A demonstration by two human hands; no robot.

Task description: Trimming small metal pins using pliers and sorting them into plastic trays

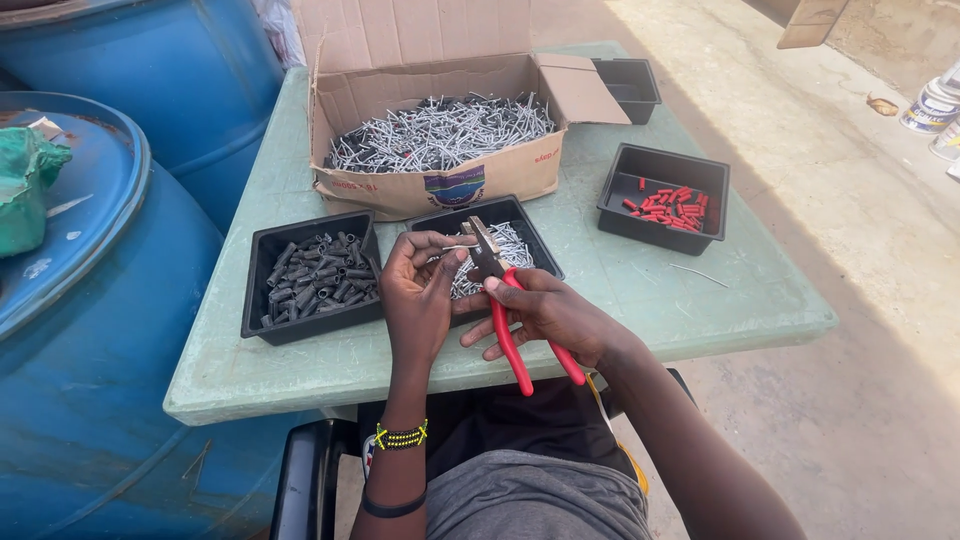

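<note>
Near the counter's front edge, the right hand (545, 310) grips red-handled pliers (505, 300) while the left hand (418, 290) pinches a nail (452, 248) at their tip (steadying it) above the black tray (540, 245).

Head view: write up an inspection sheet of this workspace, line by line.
Surface: pale green table, worn, edges chipped.
Job's things: red-handled pliers in the right hand; a nail pinched by the left hand, at the plier tips; black tray of nails beneath.
Clutter: cardboard box of nails; tray of dark plugs; tray of red plugs; a further black tray, contents unclear; one loose nail.
Hands: both occupied, held over the table's near edge.
Cables: nothing seen.
Surroundings: blue drums beside the table; sandy ground; paint tubs.
</note>
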